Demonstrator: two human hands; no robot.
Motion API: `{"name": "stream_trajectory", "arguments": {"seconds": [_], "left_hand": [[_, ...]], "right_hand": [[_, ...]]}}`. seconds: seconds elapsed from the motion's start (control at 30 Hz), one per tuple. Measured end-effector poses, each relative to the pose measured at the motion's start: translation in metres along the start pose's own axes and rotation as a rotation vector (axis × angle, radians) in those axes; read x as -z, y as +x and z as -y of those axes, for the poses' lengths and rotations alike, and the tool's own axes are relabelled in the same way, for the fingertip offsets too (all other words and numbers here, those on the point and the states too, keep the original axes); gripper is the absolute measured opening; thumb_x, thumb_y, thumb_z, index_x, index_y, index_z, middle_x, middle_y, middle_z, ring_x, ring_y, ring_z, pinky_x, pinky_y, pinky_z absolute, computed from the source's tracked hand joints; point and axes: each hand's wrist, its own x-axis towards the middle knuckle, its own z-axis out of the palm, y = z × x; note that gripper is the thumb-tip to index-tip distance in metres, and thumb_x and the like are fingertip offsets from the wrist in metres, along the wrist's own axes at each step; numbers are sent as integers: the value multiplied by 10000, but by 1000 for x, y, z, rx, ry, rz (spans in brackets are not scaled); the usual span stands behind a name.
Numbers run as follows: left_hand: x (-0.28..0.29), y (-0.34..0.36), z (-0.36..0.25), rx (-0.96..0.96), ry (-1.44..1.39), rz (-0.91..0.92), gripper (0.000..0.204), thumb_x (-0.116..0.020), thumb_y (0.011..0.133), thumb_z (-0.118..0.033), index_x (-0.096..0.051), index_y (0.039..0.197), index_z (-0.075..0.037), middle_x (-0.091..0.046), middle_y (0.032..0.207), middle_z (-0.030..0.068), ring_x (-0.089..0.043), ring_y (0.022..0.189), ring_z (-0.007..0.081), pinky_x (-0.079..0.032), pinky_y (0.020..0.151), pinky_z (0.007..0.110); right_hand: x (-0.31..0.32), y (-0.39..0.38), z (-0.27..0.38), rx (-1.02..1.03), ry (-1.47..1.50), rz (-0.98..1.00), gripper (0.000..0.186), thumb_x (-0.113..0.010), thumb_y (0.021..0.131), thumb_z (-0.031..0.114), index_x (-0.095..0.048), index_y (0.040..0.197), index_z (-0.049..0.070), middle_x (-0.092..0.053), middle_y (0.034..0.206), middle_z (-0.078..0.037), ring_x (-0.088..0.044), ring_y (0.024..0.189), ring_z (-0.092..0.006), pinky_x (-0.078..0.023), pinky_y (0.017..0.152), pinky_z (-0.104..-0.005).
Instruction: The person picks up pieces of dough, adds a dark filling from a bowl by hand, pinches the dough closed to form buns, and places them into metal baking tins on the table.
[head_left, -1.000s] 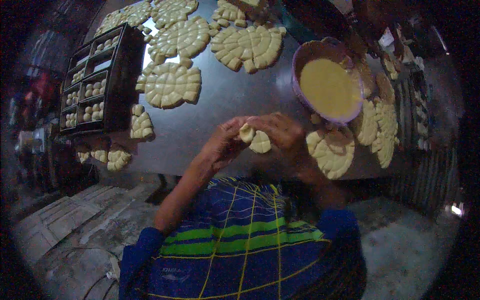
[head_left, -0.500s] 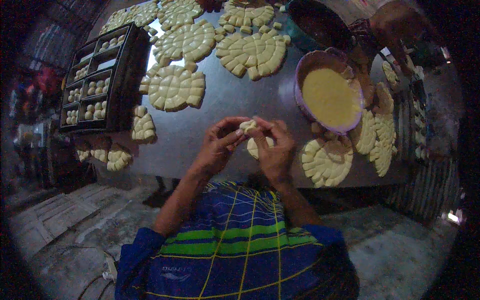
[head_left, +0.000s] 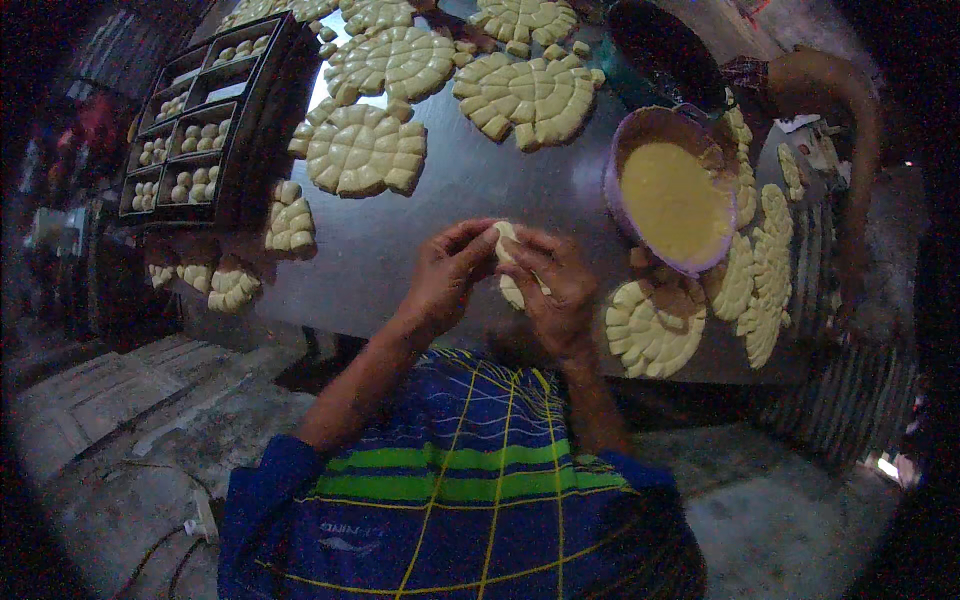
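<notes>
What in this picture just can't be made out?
- Dough piece: mostly wrapped by the left hand and right hand.
- Dark tray: its compartments' small pale pieces are too tiny to identify.
- Another person's arm: cut off at the dark fisheye rim.

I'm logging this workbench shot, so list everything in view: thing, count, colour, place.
Dough piece: one, pale yellow, pinched between both hands.
Scored dough rounds: several, pale yellow, spread over the table; exact count unclear.
Bowl: one, purple rim, full of yellow filling, right of the hands.
Dark pan: one, blackish, behind the bowl.
Tray rack: one, black, far left, compartments holding small dough balls.
Table: one, grey metal.
Another person's arm: one, upper right.
Shirt: one, blue with green and yellow stripes, bottom.
Left hand: on the dough.
Right hand: on the dough.
</notes>
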Motion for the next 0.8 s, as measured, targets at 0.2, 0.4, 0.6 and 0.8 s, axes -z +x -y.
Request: {"name": "stream_trajectory", "arguments": {"seconds": [0.2, 0.4, 0.6, 0.8], "left_hand": [[3, -13, -5, -140, 321, 131, 254, -585, 952, -158, -628, 1133, 16, -656, 1093, 106, -630, 1013, 184, -520, 894, 330], [5, -27, -12, -200, 379, 126, 237, -632, 929, -159, -644, 1094, 11, -675, 1032, 85, -630, 944, 134, -514, 846, 283], [10, -32, -12, -217, 467, 60, 168, -680, 893, -135, -661, 975, 11, -689, 931, 68, -635, 886, 124, -525, 788, 282], [39, -38, -17, -230, 585, 63, 144, -664, 902, -137, -659, 945, 0, -682, 877, 70, -633, 853, 129, -513, 781, 280]], "right_hand": [[4, 4, -5, 83, -181, 74, 298, -717, 786, 81, -680, 1081, 91, -632, 914, -65, -619, 959, -275, -526, 813, -359], [-4, 1, 7, -209, 29, 74, 224, -700, 827, 109, -698, 1050, 84, -668, 953, -90, -648, 948, -282, -530, 808, -362], [-5, -2, 13, -315, 124, 171, 145, -696, 845, 120, -736, 971, 60, -691, 1040, -106, -671, 935, -242, -537, 799, -343], [-15, -6, 11, -505, 400, 294, 128, -676, 858, 122, -746, 937, 50, -705, 1013, -93, -667, 960, -194, -526, 836, -338]]}}
